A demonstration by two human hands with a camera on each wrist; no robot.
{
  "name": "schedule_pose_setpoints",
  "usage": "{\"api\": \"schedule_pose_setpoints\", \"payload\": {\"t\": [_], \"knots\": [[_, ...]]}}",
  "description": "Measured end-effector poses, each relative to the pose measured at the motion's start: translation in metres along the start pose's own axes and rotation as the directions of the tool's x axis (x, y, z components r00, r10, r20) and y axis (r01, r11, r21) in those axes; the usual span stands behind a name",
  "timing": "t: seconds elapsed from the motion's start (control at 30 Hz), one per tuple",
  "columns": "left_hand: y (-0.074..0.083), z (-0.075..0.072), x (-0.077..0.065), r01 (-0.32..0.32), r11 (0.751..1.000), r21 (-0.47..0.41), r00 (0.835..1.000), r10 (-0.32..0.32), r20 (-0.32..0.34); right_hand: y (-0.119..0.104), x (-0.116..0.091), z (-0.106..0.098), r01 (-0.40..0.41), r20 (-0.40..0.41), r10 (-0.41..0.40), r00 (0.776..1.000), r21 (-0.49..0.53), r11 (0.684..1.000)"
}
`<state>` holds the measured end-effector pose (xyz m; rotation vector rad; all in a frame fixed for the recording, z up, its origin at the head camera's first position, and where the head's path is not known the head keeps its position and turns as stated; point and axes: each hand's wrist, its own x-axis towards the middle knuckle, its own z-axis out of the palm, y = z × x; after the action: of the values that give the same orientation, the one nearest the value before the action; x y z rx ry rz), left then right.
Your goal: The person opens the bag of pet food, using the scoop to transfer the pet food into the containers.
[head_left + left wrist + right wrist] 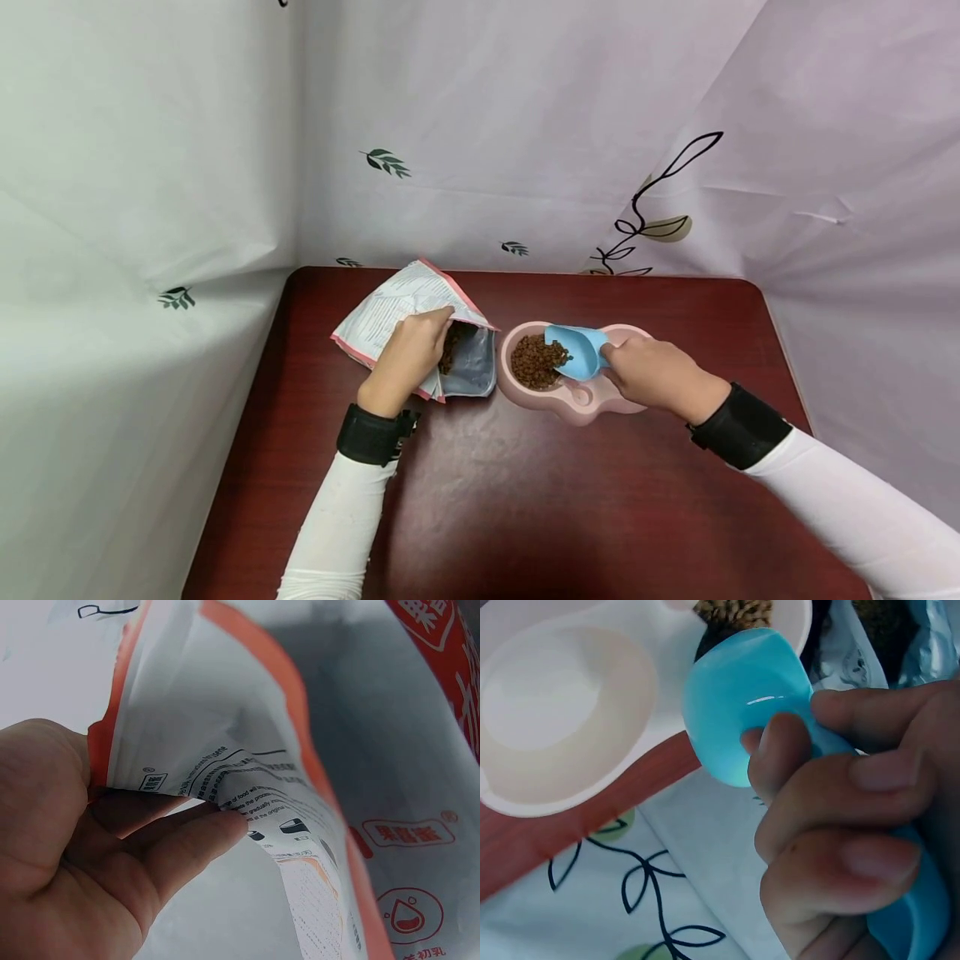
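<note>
My right hand (651, 373) grips the handle of a blue scoop (584, 350), fingers wrapped round it in the right wrist view. The scoop tilts over the left bowl of a pink double pet bowl (517, 397), its lip at the brown kibble (534, 362) there. In the right wrist view the other bowl (566, 724) shows a bare bottom. My left hand (411, 354) pinches the edge of a white and red pet food bag (390, 312) between thumb and fingers. The bag lies on its side, mouth open toward the bowl, with kibble inside.
A dark red wooden table (480, 517) carries everything. White cloth (517, 125) printed with leaves hangs behind it and along both sides. The bag's mouth sits right by the bowl's left rim.
</note>
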<state>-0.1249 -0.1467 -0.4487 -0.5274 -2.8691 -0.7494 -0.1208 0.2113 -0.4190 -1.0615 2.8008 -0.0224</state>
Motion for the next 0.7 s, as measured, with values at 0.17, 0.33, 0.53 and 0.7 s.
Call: {"api": "schedule_pose_setpoints", "payload": {"t": [0.17,0.33,0.53,0.7], "knots": [[0.001,-0.001,0.000,0.005,1.000,-0.002,1.000,-0.005,0.002,-0.002,-0.008,0.005,0.053,-0.167,-0.091,0.982,-0.219,0.974],[0.001,-0.001,0.000,0.005,1.000,-0.009,1.000,-0.005,0.002,-0.001,-0.012,0.005,0.033,-0.209,-0.079,0.975,-0.218,0.975],[0.001,-0.001,0.000,0.003,1.000,-0.011,1.000,-0.003,0.002,0.003,-0.016,-0.002,-0.056,-0.065,0.060,0.996,0.070,0.996],[0.002,0.000,0.000,-0.004,1.000,-0.003,1.000,0.004,-0.002,0.003,-0.020,-0.002,-0.060,0.041,0.050,0.998,0.310,0.949]]}}
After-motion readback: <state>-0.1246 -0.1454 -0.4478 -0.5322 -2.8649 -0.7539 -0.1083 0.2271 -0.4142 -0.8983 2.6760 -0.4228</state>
